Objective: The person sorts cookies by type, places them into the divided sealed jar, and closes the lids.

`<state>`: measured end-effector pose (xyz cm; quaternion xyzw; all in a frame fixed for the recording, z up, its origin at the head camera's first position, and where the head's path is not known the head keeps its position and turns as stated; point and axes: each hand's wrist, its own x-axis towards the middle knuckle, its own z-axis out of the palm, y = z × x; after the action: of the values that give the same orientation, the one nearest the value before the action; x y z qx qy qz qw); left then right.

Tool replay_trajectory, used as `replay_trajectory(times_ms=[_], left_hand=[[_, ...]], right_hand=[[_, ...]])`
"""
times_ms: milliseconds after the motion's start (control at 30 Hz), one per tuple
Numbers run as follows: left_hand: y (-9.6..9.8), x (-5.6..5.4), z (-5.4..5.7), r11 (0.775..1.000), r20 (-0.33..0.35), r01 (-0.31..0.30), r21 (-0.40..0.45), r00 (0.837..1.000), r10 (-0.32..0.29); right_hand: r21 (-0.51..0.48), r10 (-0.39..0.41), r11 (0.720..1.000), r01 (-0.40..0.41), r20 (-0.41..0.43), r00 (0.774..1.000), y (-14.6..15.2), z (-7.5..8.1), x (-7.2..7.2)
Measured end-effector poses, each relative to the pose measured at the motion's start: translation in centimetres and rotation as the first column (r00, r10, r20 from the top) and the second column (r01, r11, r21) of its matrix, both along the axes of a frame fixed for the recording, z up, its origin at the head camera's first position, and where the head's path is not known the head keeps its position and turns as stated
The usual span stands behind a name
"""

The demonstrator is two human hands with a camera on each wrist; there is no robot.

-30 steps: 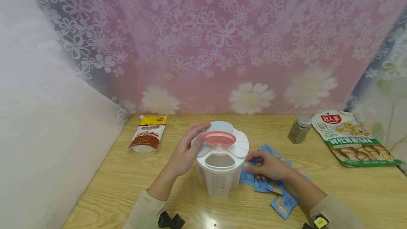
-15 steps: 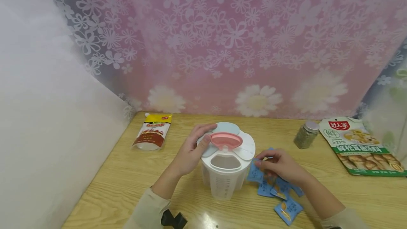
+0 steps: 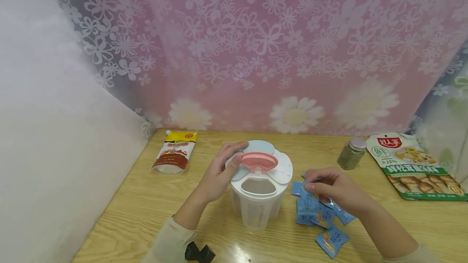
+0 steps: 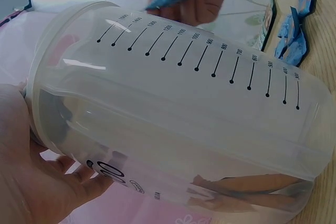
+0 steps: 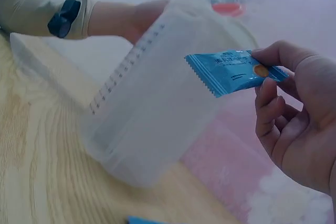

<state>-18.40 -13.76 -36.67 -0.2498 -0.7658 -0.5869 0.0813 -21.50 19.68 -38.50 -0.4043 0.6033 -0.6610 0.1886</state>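
Observation:
A translucent lidded storage canister (image 3: 256, 212) with a measuring scale on its side stands on the table. Its white lid has pale blue flaps and a pink flap (image 3: 258, 161); one opening at the front is uncovered. My left hand (image 3: 218, 175) grips the canister at its top left, thumb on the lid and fingers down the side. Brown-orange pieces (image 4: 252, 184) show low inside one compartment. To the right, my right hand (image 3: 338, 188) pinches a small blue snack packet (image 5: 226, 74) between thumb and fingers, raised over several similar packets (image 3: 332, 240).
A brown, white and yellow spouted pouch (image 3: 174, 153) lies at the back left. A small jar of dried herbs (image 3: 352, 155) stands at the back right, beside a green and white seasoning bag (image 3: 417, 167). A floral curtain (image 3: 256, 52) hangs behind the table.
My right hand has picked a blue packet off the pile and moved slightly right with it, away from the canister. The left hand keeps its grip. The head view has shifted a little.

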Motion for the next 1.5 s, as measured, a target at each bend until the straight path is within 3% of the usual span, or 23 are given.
replay_trajectory(times_ms=[167, 300, 400, 633, 733, 867, 967, 1200, 1367, 1500], left_hand=[[-0.1, -0.1, -0.1, 1.0, -0.001, -0.007, 0.0, 1.0, 0.007], [-0.1, -0.1, -0.1, 1.0, -0.001, -0.007, 0.005, 1.0, 0.007], [0.0, -0.1, -0.1, 1.0, -0.005, -0.006, 0.007, 1.0, 0.006], [0.0, 0.0, -0.1, 1.0, 0.003, 0.005, 0.007, 1.0, -0.005], [0.0, 0.1, -0.1, 1.0, 0.001, -0.001, 0.003, 1.0, 0.001], [0.0, 0.1, -0.2, 1.0, -0.008, -0.008, 0.003, 1.0, 0.008], [0.1, 0.0, -0.1, 1.0, -0.005, -0.004, 0.007, 1.0, 0.004], [0.1, -0.2, -0.1, 1.0, -0.001, -0.006, 0.013, 1.0, 0.006], [0.0, -0.2, -0.2, 1.0, -0.003, -0.006, 0.015, 1.0, 0.006], [0.0, -0.1, -0.3, 1.0, 0.003, -0.003, 0.012, 1.0, 0.003]], right_hand=[[-0.111, 0.079, 0.99, -0.086, -0.061, 0.995, -0.3, 1.5, 0.3], [-0.128, 0.087, 0.987, -0.098, -0.087, 0.992, -1.0, 2.8, 0.4], [-0.131, 0.061, 0.989, -0.074, -0.103, 0.993, -1.7, 4.0, 0.7], [-0.105, -0.101, 0.99, 0.092, -0.078, 0.992, -4.2, 6.4, 2.0], [-0.153, -0.124, 0.983, 0.105, -0.126, 0.984, -5.3, 7.0, 2.3], [-0.22, -0.144, 0.971, 0.097, -0.209, 0.967, -6.5, 7.3, 2.6], [-0.219, -0.185, 0.967, 0.13, -0.248, 0.951, -7.0, 7.4, 2.9], [-0.082, -0.273, 0.962, 0.261, -0.341, 0.899, -7.7, 7.1, 3.2], [-0.106, -0.261, 0.965, 0.238, -0.357, 0.897, -8.1, 6.5, 3.2], [-0.088, -0.282, 0.959, 0.268, -0.339, 0.897, -7.9, 6.4, 3.4]])
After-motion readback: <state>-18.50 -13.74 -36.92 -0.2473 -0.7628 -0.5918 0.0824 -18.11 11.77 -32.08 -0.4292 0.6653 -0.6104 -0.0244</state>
